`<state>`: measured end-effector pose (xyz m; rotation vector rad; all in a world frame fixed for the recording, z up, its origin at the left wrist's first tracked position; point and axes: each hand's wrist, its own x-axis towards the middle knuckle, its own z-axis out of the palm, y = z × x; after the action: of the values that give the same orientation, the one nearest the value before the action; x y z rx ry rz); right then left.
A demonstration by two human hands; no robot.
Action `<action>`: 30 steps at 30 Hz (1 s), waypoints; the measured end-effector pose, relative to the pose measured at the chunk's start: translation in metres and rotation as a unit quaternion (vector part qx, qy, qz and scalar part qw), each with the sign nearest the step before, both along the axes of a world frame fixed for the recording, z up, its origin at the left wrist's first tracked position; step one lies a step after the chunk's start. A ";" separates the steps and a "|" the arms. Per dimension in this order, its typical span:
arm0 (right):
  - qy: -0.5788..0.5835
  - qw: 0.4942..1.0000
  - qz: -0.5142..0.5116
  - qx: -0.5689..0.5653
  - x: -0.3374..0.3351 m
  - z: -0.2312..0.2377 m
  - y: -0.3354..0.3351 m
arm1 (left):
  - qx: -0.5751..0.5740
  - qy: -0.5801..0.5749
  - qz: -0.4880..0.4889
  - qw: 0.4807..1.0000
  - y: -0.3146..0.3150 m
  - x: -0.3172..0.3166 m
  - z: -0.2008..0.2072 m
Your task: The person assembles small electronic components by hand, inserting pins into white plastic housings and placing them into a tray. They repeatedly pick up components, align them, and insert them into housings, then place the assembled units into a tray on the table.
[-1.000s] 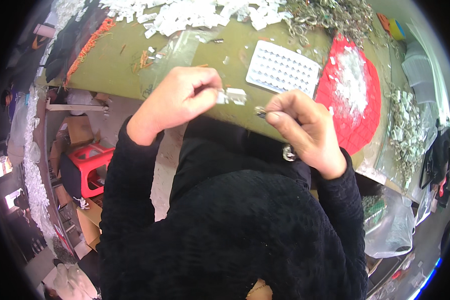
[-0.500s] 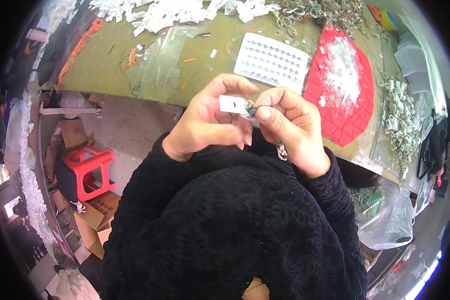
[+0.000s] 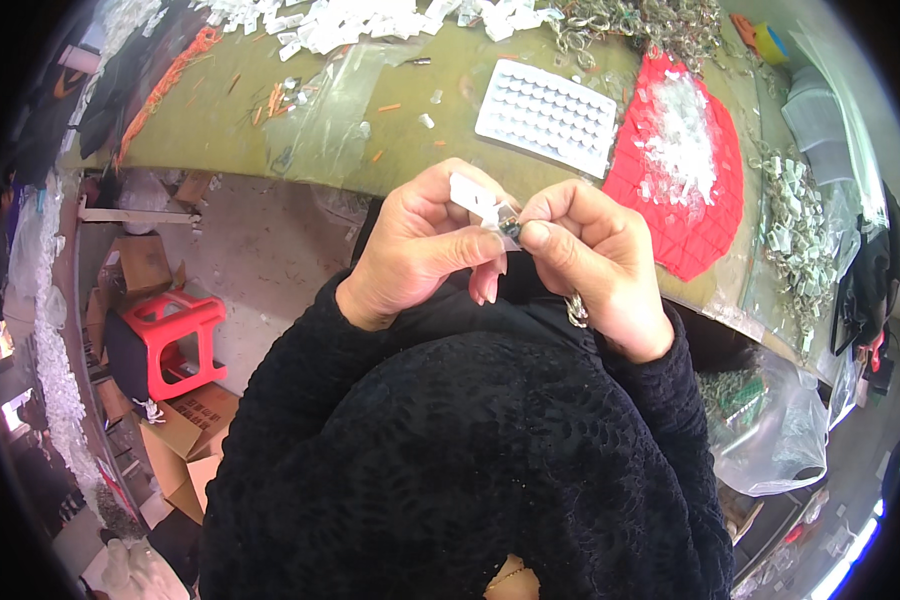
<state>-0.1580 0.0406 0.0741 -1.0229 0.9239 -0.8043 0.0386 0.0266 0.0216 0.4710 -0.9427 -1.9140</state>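
Just beyond my black-clad front, both hands meet over one small piece of work. A small white plastic case [image 3: 473, 196] is pinched between the thumb and fingers of my left hand [image 3: 410, 250]. My right hand [image 3: 605, 265] grips a tiny dark piece with greenish parts [image 3: 511, 229], possibly a circuit board, against the near end of the case. Whether it sits inside the case or only touches it, I cannot tell. Below my right palm hangs a pale looped cord [image 3: 577, 310]; its link to the dark piece is hidden by the fingers.
A white tray of round, silvery pieces [image 3: 548, 115] lies on the green table [image 3: 370, 130]. Beside it, a red quilted cloth [image 3: 700, 245] bears small clear pieces. White cases [image 3: 350, 30] and cord bundles [image 3: 635, 25] are heaped behind. A red stool [image 3: 180, 340] stands at left.
The white case has tilted, and my left thumb has come onto its near end by the dark piece. Both hands have shifted slightly toward me.
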 end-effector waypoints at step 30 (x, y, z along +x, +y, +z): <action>0.258 0.881 -0.171 -0.359 0.036 -0.027 0.063 | 0.040 -0.023 0.150 0.988 0.066 -0.013 0.003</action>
<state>-0.1222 0.1039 0.0466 -1.8131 1.3247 -1.2518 0.0253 0.0923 0.0245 0.6677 -0.7765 -1.6766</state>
